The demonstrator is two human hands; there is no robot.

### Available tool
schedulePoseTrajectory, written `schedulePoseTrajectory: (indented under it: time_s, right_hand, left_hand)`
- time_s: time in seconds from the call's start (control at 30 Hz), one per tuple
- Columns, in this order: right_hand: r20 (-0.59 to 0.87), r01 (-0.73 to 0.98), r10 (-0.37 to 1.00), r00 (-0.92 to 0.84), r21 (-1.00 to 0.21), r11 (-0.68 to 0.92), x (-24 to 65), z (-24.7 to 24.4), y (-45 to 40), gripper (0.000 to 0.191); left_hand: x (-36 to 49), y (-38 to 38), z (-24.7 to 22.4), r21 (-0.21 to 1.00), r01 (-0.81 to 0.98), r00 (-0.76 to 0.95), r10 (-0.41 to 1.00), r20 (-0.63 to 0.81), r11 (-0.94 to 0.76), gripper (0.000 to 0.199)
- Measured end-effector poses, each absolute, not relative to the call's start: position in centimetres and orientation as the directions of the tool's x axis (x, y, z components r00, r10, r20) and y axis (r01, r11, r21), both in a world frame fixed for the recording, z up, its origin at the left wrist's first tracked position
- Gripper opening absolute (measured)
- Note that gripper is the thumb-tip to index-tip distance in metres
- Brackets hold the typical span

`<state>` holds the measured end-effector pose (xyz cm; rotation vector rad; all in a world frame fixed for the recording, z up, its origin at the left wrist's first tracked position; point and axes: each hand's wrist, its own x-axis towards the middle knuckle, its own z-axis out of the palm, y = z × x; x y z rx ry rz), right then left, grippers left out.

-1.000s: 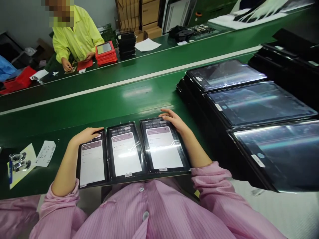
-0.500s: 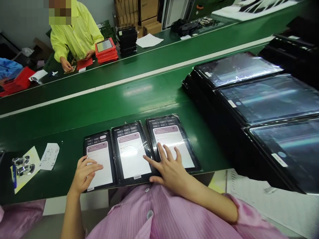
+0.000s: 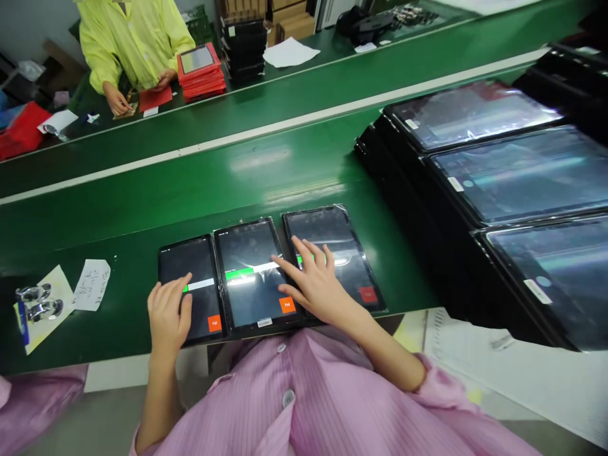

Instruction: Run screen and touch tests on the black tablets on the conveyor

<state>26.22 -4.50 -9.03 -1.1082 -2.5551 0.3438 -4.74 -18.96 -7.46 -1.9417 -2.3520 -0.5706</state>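
Note:
Three tablets lie side by side at the near edge of the green bench. Over the left tablet [image 3: 187, 259] is my left hand [image 3: 168, 311], fingers extended across its screen. My right hand [image 3: 316, 277] spreads its fingers over the right tablet [image 3: 323, 228], and one fingertip reaches the screen of the middle tablet [image 3: 247, 247]. Each screen is dark with a green and white bar and a red or orange button near the bottom; the buttons on the left and middle tablets read "Fail". Neither hand grips anything.
Stacked tablets in black cases [image 3: 532, 171] stand at the right. A handwritten note [image 3: 92, 285] and a yellow paper [image 3: 52, 323] with shiny metal pieces lie at the left. Across the bench, a person in yellow [image 3: 133, 47] works beside a red stack [image 3: 202, 73].
All three screens have gone from white pages to dark ones with green bars and red or orange buttons. My hands have shifted upward on the screens, and the camera view has tilted slightly.

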Motion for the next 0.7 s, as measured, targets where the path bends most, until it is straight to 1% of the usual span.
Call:
schedulePoseTrajectory:
  time_s: [0.1,0.2,0.23,0.37,0.43,0.53,0.6,0.7]
  right_hand:
    - [0.178,0.663,0.72,-0.671,-0.29,0.69,26.4,-9.4,-5.9,0.05]
    - [0.188,0.677,0.727,-0.66,-0.272,0.684,25.6,-9.5,-6.2,0.054]
    - [0.185,0.683,0.733,-0.655,-0.27,0.678,25.4,-9.5,-6.2,0.054]
    - [0.136,0.704,0.746,-0.651,-0.259,0.661,25.8,-9.2,-5.8,0.056]
    - [0.138,0.732,0.77,-0.624,-0.244,0.637,27.0,-9.1,-5.4,0.056]
    - [0.182,0.816,0.841,-0.509,-0.208,0.539,29.9,-9.2,-4.3,0.045]
    - [0.221,0.867,0.881,-0.418,-0.191,0.46,32.1,-9.5,-3.6,0.039]
    - [0.259,0.904,0.91,-0.324,-0.198,0.379,34.8,-9.9,-3.1,0.037]
  left_hand:
    - [-4.1,-20.3,-8.4,0.231,0.968,-0.16,0.953,0.258,0.1,0.049]
    - [-3.9,-20.5,-8.7,0.198,0.98,-0.046,0.976,0.213,0.003,0.053]
    - [-3.9,-20.5,-8.7,0.185,0.983,-0.024,0.973,0.228,-0.019,0.054]
    - [-4.5,-20.5,-8.9,0.153,0.987,-0.02,0.899,0.438,-0.053,0.057]
    - [-4.8,-20.2,-9.0,0.137,0.99,-0.027,0.883,0.468,-0.042,0.049]
    - [-5.0,-19.4,-8.8,0.083,0.997,-0.041,0.918,0.395,0.009,0.038]
    - [-5.1,-18.6,-8.3,0.049,0.998,-0.041,0.947,0.319,0.027,0.038]
    - [-5.6,-17.4,-7.2,0.038,0.999,-0.023,0.972,0.233,0.014,0.04]
